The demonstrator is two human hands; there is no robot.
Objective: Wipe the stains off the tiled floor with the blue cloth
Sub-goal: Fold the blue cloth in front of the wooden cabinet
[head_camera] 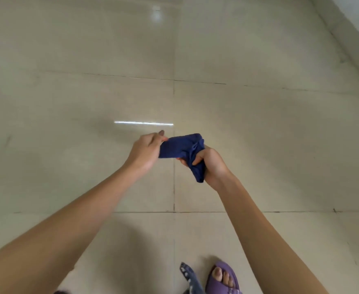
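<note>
You could not see the part of the blue cloth point(181, 148) that was bunched inside your right hand point(211, 164), your left hand point(145, 150) hid the cloth's other end, and the bottom edge cut off your purple sandal point(224, 281) and both arms.

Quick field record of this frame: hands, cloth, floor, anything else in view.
left hand: pinches one end of the cloth
right hand: fist closed around the bunched other end
blue cloth: held in the air between both hands, not on the floor
tiled floor: beige, glossy, dark grout lines; no clear stain visible
purple slipper: bottom edge, toes showing
</note>
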